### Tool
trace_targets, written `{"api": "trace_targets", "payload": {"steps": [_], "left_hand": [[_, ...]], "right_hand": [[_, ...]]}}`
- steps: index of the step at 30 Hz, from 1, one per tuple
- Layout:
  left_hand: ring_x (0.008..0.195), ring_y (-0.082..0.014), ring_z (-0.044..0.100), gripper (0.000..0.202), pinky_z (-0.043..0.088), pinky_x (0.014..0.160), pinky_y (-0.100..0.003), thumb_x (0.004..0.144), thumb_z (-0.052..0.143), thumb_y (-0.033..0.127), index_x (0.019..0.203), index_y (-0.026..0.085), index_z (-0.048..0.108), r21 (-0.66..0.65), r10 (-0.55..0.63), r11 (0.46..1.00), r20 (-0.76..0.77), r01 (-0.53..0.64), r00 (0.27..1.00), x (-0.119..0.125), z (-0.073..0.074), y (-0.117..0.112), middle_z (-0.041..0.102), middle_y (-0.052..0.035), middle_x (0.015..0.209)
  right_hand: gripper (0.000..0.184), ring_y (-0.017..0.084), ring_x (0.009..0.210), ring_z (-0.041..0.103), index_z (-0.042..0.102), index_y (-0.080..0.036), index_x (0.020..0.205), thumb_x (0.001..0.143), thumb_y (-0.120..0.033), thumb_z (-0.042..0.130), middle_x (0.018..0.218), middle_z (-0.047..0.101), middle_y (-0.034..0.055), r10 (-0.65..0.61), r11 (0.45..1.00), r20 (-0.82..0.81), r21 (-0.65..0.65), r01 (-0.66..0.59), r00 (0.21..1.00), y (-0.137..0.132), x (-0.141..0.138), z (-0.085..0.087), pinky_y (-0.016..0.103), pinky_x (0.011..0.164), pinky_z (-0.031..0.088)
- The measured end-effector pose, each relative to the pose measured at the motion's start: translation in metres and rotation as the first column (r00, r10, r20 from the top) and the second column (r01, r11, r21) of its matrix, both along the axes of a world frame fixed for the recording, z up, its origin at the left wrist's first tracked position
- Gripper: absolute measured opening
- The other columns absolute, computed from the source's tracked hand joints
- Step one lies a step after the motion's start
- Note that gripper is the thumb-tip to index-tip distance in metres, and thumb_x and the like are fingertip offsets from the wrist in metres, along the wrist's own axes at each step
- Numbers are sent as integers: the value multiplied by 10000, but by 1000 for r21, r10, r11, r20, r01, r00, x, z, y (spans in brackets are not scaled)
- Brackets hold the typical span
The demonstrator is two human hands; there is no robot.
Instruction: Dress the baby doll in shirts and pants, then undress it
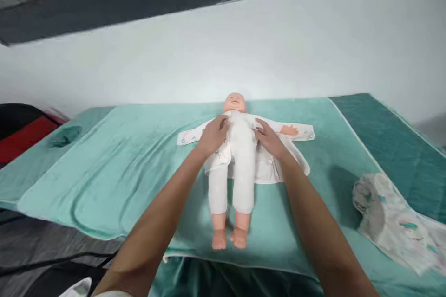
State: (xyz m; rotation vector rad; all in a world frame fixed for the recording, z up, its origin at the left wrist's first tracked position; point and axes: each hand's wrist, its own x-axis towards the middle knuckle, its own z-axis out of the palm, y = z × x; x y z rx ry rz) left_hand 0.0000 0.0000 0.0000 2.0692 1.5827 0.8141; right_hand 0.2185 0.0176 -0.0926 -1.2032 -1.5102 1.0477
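Note:
A baby doll (235, 102) lies on its back, head toward the wall, wearing white leggings (243, 171). Its arms are in the sleeves of a white printed baby shirt (268, 171). The shirt's front is open, with one flap over the doll's left-hand side in view and the other spread out on the right. My left hand (215, 135) is at the chest, fingers curled on the shirt's front edge. On the opposite side, my right hand (269, 139) rests by the doll's torso, thumb and fingers slightly apart. One doll hand (289, 130) shows on the right sleeve.
A green towel (139, 162) covers the table under the doll. Bundled white printed cloth (390, 218) lies at the right. A white wall (223, 55) stands behind. A red and black item (28, 134) sits at the left edge, and dark cables (59, 260) run below.

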Motion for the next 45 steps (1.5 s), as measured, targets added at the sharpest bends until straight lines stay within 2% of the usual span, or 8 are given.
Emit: {"api": "trace_targets", "payload": {"steps": [5, 9, 13, 17, 25, 31, 34, 45], "left_hand": [[1336, -255, 546, 390, 401, 1152, -415, 973, 451, 270, 1330, 152, 554, 112, -28, 993, -31, 31, 999, 42, 1, 13, 605, -128, 1425], [1310, -256, 556, 384, 446, 1082, -384, 979, 462, 272, 1339, 162, 536, 75, -123, 987, -212, 142, 969, 86, 15, 32, 617, -120, 1399], [1248, -270, 579, 356, 497, 943, -366, 944, 533, 281, 1285, 180, 549, -111, -376, 921, -501, 373, 780, 128, 13, 45, 633, -122, 1337], [1142, -269, 626, 292, 477, 915, -391, 934, 484, 168, 1213, 161, 571, -118, -427, 867, -676, 483, 601, 156, -13, 56, 659, -123, 1226], [1061, -276, 649, 413, 455, 838, -389, 878, 471, 65, 1279, 157, 498, -4, -319, 891, -716, 453, 621, 145, -12, 76, 658, -130, 1164], [1043, -268, 646, 378, 426, 813, -365, 865, 498, 74, 1227, 179, 529, -21, -327, 886, -736, 463, 593, 125, 6, 67, 672, -112, 1103], [1040, -267, 639, 356, 414, 831, -375, 865, 498, 60, 1192, 190, 551, 0, -312, 884, -745, 468, 589, 116, 12, 62, 673, -106, 1108], [1105, -283, 596, 297, 382, 952, -467, 908, 489, 75, 1123, 171, 670, 10, -173, 944, -835, 330, 522, 117, 9, 50, 710, -131, 1145]], "right_hand": [[455, 187, 765, 648, 618, -243, 1304, 897, -435, 559, 827, 721, -1, -90, 995, 186, 64, 79, 978, -8, 10, 15, 351, 806, 514], [303, 209, 773, 686, 712, -230, 1050, 918, -416, 513, 807, 748, 30, -421, 906, 218, 144, 398, 881, -11, 42, 25, 339, 775, 508], [295, 250, 887, 666, 707, -175, 1024, 852, -196, 469, 961, 748, 113, -660, 749, 404, 280, 601, 634, -14, 79, 29, 350, 793, 466], [312, 237, 821, 609, 678, -140, 962, 738, -79, 469, 959, 707, 145, -639, 729, 594, 267, 630, 489, -18, 100, 26, 322, 730, 418], [112, 208, 723, 554, 611, -211, 731, 834, -236, 577, 757, 660, 66, -426, 827, 627, -22, 562, 652, -15, 92, 31, 309, 652, 340], [355, 155, 603, 408, 455, -229, 459, 610, -242, 776, 487, 433, -19, -312, 880, 412, -213, 423, 856, -16, 70, 34, 308, 597, 265], [241, 158, 578, 450, 515, -232, 535, 612, -297, 734, 502, 479, -23, -341, 875, 235, -274, 398, 910, -17, 80, 35, 293, 556, 307], [377, 130, 521, 371, 295, -263, 693, 688, -439, 628, 604, 329, -67, -420, 906, -429, -151, 394, 800, -22, 80, 48, 278, 519, 379]]}}
